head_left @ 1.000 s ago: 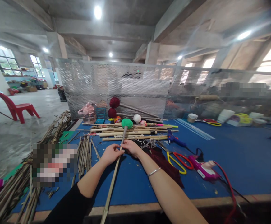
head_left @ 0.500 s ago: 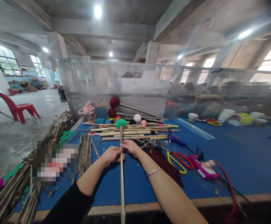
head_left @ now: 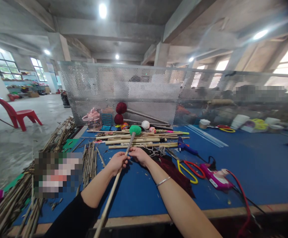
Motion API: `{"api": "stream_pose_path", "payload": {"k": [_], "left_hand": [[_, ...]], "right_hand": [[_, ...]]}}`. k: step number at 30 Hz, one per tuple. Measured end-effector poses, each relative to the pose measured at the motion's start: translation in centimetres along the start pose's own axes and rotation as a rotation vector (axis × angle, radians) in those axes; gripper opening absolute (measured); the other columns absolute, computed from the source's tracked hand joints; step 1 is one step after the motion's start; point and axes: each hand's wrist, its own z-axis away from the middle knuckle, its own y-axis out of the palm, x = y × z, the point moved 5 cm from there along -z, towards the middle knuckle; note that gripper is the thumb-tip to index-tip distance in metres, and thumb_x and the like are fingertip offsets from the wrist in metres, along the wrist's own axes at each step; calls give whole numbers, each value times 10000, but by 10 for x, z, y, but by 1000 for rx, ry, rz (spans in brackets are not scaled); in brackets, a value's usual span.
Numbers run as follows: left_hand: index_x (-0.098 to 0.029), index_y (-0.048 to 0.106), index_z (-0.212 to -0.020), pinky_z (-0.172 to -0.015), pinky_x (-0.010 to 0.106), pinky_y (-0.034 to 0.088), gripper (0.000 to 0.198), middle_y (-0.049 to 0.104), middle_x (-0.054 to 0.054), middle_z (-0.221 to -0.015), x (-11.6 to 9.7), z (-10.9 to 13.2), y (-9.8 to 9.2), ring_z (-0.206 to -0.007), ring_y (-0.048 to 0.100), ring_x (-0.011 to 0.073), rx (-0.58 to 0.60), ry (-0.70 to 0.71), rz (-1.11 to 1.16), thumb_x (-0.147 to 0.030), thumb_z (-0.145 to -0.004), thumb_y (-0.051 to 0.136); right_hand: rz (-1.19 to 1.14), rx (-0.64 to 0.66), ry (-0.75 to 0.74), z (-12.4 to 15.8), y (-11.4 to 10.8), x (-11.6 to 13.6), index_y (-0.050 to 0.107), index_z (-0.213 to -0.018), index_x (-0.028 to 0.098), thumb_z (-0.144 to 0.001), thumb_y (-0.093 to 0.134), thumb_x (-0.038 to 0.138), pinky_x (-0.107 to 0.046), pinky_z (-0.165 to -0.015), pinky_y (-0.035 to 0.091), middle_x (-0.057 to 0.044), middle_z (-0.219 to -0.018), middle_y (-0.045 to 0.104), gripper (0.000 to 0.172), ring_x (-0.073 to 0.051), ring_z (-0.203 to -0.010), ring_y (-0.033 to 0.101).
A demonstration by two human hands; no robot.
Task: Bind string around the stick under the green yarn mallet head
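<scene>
I have the green-headed mallet (head_left: 114, 185) running aslant through the left hand (head_left: 119, 163), whose fingers pinch its shaft. The right hand (head_left: 139, 156) has its fingertips bunched just beside the shaft; I cannot tell whether they touch or grip it. The green head (head_left: 135, 130) sits beyond both sets of fingers, while the pale lower shaft slants back toward me, over the near edge (head_left: 139, 220) of the blue surface (head_left: 144, 198) and out of view. I judge it light for its length, stiff along the wood and not very slippery, with a softer, padded head that could squash or work loose. I'd hold the shaft a little below the head, fingers off the padding. Beyond the fingers, laid-out sticks (head_left: 146, 141) limit any low forward push. Left of them lies a bundle of short sticks (head_left: 90, 163); to their right, dark red cloth (head_left: 175, 175) and scissors (head_left: 179, 162). Between fingers and near edge, a broad stretch of blue gives room to turn the shaft.
</scene>
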Motion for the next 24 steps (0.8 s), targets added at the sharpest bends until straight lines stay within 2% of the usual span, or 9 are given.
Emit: {"api": "stream_pose_path", "payload": {"k": [3, 8, 14, 17, 21, 24], "left_hand": [[-145, 438, -686, -319, 124, 140, 104, 440, -59, -531, 2, 0, 0, -333, 286, -6, -6, -68, 67, -195, -672, 528], [-159, 392, -636, -308, 133, 90, 174, 361, -79, -482, 8, -1, -1, -306, 223, -3, -36, -185, 95, -289, -729, 459], [-171, 445, -725, -307, 128, 114, 229, 375, -87, -486, 5, 2, 1, -303, 228, 0, -16, -152, 104, -385, -704, 523], [-158, 464, -713, -318, 134, 188, 266, 444, -62, -518, 4, 3, 1, -331, 311, 10, -30, -70, 22, -410, -689, 544], [-146, 506, -712, -346, 153, 260, 322, 477, -52, -502, 2, 1, -5, -366, 371, 31, -152, 150, -270, -430, -617, 624], [-139, 533, -726, -352, 161, 276, 339, 462, -64, -460, 0, -1, -6, -355, 366, 35, -187, 221, -334, -398, -565, 679]], "right_hand": [[18, -3, -15, 1, 4, 2, 544, -741, 135, -600, 640, 269, -191, -371, 148, 84, -418, 396, 217, -28, -338, 258], [19, 22, -54, 3, 10, 3, 555, -731, 119, -613, 665, 340, -190, -402, 204, 53, -472, 455, 273, -39, -392, 322], [-42, 77, -51, 7, 19, 2, 558, -809, 146, -678, 601, 413, -198, -342, 98, 113, -394, 261, 301, -32, -316, 152], [-17, 38, -88, 7, 16, 3, 552, -736, 137, -668, 608, 412, -196, -351, 129, 92, -402, 337, 289, -33, -327, 206], [21, -48, -121, 6, 8, 2, 548, -658, 113, -617, 652, 386, -189, -417, 232, 33, -503, 486, 295, -50, -426, 355], [-4, -84, -102, 6, 4, 3, 548, -685, 117, -612, 659, 383, -185, -395, 196, 60, -456, 437, 297, -37, -390, 299]]}}
